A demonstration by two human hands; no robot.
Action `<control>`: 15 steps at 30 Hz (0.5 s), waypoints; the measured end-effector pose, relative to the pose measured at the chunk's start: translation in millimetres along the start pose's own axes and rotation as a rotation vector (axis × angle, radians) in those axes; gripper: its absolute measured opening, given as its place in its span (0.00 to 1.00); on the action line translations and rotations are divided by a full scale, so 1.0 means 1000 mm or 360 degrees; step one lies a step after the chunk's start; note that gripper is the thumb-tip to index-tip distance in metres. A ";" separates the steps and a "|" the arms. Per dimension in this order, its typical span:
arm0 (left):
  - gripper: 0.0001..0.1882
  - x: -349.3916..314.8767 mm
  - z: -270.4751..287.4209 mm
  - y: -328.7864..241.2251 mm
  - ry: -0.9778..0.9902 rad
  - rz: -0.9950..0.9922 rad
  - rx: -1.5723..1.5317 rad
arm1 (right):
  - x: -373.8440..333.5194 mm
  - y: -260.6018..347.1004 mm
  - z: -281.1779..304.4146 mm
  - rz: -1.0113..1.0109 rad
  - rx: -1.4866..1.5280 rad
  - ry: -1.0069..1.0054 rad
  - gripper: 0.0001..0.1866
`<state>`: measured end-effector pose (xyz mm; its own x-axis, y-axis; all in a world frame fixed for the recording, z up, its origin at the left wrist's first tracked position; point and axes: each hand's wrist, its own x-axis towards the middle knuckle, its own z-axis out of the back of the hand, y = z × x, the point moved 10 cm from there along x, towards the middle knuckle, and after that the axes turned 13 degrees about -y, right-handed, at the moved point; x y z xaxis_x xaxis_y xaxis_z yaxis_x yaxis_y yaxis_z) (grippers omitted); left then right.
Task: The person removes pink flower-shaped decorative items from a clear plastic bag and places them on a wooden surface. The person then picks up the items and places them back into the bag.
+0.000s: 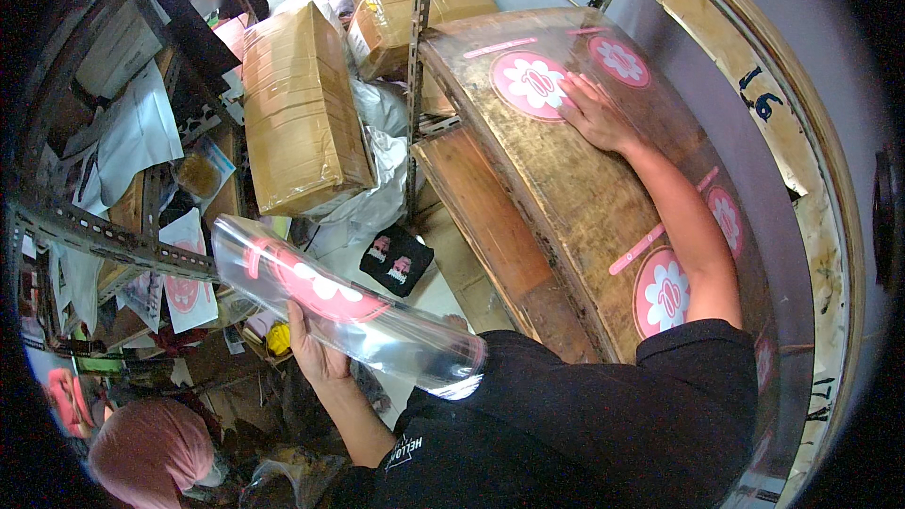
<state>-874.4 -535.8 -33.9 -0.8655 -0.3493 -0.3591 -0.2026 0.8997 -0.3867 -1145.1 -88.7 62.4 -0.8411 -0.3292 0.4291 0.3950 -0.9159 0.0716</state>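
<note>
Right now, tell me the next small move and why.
Probably swing the left hand and its clear printed film toward the wooden surface: the film is apart from it, while the right hand rests there at a similar pink flower print.

Wooden shelf (566, 198): mottled brown and gold.
Round flower print (523, 85), on the shelf: pink disc, white petals, pink line motif in the middle (others on the shelf repeat it).
Clear sheet (424, 347), left of the shelf: colourless, bearing a pink round with white petals.
Folded cloth (386, 275), left of the shelf: black, two small pink-and-white prints.
Long carton (302, 113), left of the shelf: tan under clear tape.
Metal upright (417, 71), at the shelf's left edge: grey, dotted with holes.
Shirt (584, 415), nearer than the shelf: black, white lettering.
</note>
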 end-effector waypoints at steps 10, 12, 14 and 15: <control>0.22 -0.005 -0.007 0.003 0.0005 0.0044 -0.0016 | 0.009 0.019 0.022 0.0062 0.0104 -0.0148 0.29; 0.21 -0.004 -0.007 0.003 0.0008 0.0036 -0.0009 | 0.018 0.048 0.042 0.0156 0.0301 -0.0273 0.28; 0.21 -0.002 -0.003 0.005 -0.0014 0.0027 0.0013 | 0.025 0.102 0.056 0.0344 0.0361 -0.0255 0.26; 0.21 -0.003 -0.006 0.004 0.0032 0.0027 0.0013 | 0.029 0.137 0.058 0.0346 0.0582 -0.0147 0.26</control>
<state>-875.4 -529.9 -28.9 -0.8777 -0.3288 -0.3487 -0.1842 0.9031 -0.3879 -1093.8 -210.2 137.3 -0.6940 -0.4684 0.5468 0.6782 -0.6802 0.2780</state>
